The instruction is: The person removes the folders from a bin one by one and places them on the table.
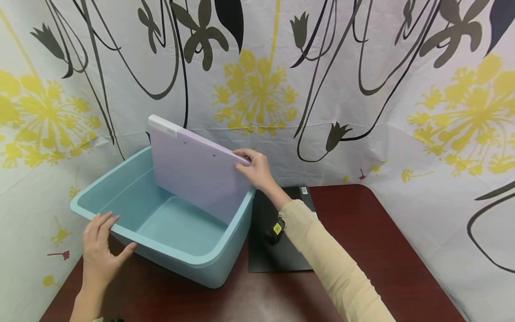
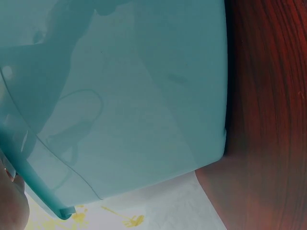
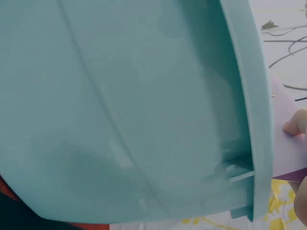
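Note:
A lilac file folder (image 1: 197,174) with a white end stands tilted inside a light-blue plastic tub (image 1: 193,257), its upper edge above the rim. My right hand (image 1: 257,170) pinches the folder's right upper corner between thumb and fingers. In the right wrist view, part of the lilac folder (image 3: 288,153) shows beyond the tub's outer wall (image 3: 120,120). My left hand (image 1: 98,250) holds the tub's near-left rim, fingers over the edge and thumb against the outside. The left wrist view shows mostly the tub's side (image 2: 144,96), with a bit of the hand at the lower left.
Right of the tub, a black flat folder (image 1: 257,250) with a small barcode label lies on the dark red-brown table (image 1: 346,250), partly under my right forearm. Behind the table hangs a white cloth (image 1: 257,27) printed with yellow and dark flowers.

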Motion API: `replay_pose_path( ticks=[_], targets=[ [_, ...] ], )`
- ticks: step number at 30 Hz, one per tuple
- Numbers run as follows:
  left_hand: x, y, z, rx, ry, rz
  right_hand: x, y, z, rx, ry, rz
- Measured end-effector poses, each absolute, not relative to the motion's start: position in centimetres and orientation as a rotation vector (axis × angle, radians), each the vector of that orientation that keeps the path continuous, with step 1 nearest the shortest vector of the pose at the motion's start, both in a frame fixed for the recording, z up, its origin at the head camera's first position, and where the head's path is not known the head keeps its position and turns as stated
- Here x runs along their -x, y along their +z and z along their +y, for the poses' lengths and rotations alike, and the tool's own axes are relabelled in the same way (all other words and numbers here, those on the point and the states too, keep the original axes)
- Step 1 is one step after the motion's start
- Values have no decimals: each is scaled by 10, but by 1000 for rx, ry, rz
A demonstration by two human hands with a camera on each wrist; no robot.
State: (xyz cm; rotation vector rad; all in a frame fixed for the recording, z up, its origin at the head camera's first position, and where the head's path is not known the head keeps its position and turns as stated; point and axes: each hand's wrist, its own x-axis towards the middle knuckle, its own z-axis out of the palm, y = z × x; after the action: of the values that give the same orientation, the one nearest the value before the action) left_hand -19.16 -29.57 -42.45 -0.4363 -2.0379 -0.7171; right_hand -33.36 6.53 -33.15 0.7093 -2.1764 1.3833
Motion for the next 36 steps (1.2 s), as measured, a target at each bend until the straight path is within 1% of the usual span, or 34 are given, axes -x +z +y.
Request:
replay_pose_path(
  ticks=[9, 16, 21, 29, 36],
  targets=[
    [193, -427, -295, 429, -710, -2009, 328, -319, 70, -698, 1508, -2049],
    [192, -426, -295, 423, -710, -2027, 300, -290, 73, -670, 1589, -1940],
    [192, -426, -296, 420, -705, -2049, 293, -281, 77, -636, 1663, -1832],
    [193, -427, -296, 429, -705, -2022, 292, -276, 85, -621, 1715, -1699],
    [187, -423, -294, 413, -708, -2087, 304, -282, 96, -623, 1753, -1592]
  ],
)
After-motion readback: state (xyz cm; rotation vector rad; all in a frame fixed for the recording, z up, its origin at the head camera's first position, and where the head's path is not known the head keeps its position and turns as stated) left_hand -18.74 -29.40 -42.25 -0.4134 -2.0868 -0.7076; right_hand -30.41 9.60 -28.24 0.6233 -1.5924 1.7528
